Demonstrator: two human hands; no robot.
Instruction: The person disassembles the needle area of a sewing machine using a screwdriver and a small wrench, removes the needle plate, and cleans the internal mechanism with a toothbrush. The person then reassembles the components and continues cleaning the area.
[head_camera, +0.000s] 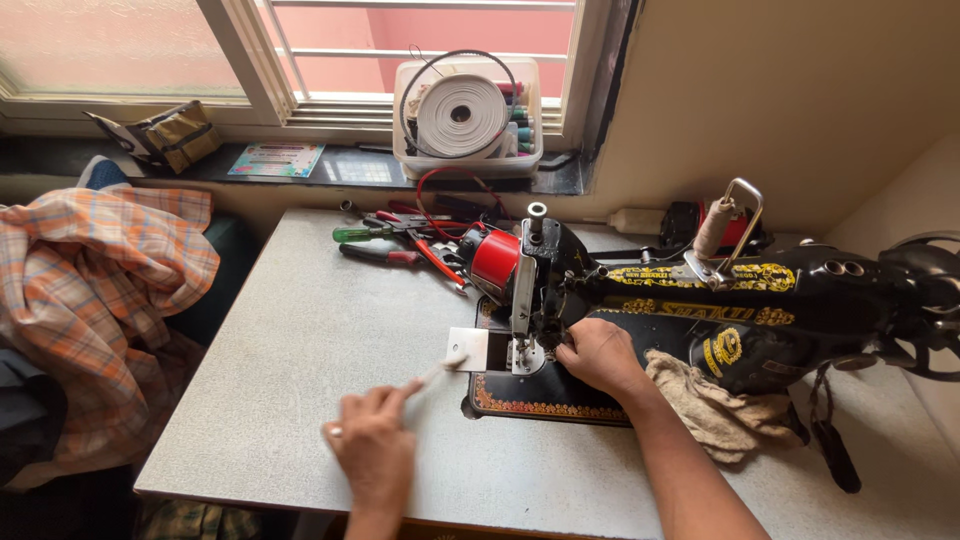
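2 hands: left (372, 447) pinches brush (437, 372); right (598, 355) touches, seemingly, sewing machine (740, 310).

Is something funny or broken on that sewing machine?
Yes. The small metal plate is slid out sideways from the black sewing machine, leaving an opening by the needle. The left hand pokes a thin white stick there. Nothing looks spilled.

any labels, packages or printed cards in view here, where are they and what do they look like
Printed card: flat on the window sill, left of the plastic tub; rectangular, light blue with pink and yellow.
Gold lettering and decals: along the black sewing machine's arm; yellow-gold on black.
Plastic tub: on the sill at the window; clear, holding a white tape roll.
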